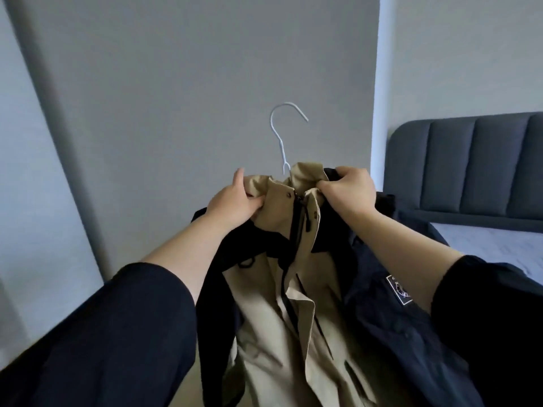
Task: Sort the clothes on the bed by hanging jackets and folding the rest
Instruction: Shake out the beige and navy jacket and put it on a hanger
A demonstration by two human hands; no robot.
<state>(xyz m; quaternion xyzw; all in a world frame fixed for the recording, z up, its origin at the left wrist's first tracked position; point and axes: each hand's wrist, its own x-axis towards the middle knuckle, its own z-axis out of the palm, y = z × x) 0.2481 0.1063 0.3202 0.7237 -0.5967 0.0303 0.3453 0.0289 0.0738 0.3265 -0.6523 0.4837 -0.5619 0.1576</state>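
Here, tan-and-black jacket (282,304) on white hanger (282,127), both hands' fingers (252,204) gripping its collar.

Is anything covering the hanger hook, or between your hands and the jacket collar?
Nothing visible. The white hanger hook rises free above the tan jacket; left hand and right hand grip its collar directly. No rail is in view.

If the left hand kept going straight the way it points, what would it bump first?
The left hand grips the tan jacket collar, so it meets that first. Beyond it, probably the white hanger's neck, then the grey wall, though depth is unclear.
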